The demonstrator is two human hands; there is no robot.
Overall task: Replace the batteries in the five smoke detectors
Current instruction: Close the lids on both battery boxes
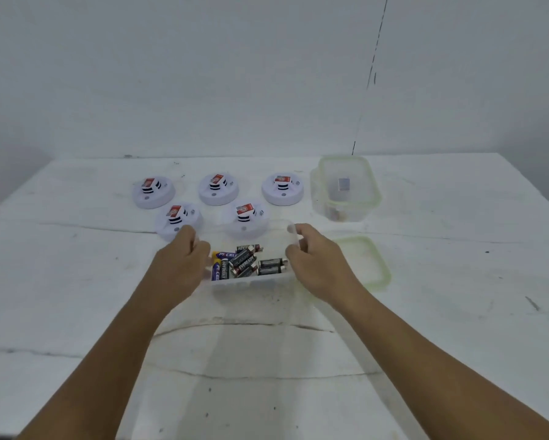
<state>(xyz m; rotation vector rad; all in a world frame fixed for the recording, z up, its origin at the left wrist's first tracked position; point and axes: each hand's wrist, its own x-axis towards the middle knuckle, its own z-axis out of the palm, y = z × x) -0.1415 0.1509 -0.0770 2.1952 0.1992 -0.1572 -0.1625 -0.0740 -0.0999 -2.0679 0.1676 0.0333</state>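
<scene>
Several white round smoke detectors lie on the white table in two rows: three at the back (218,188) and two in front (178,219). Each has a red-labelled battery on top. Just in front of them stands a clear plastic box (244,284) with several loose batteries (246,263) inside. My left hand (180,265) grips the box's left side and my right hand (314,260) grips its right side, thumb over the rim. The box partly hides the front right detector (246,217).
A second clear container with a green rim (346,188) stands at the back right and holds small items. A green-rimmed lid (366,263) lies flat to the right of my right hand. A wall rises behind the table's far edge.
</scene>
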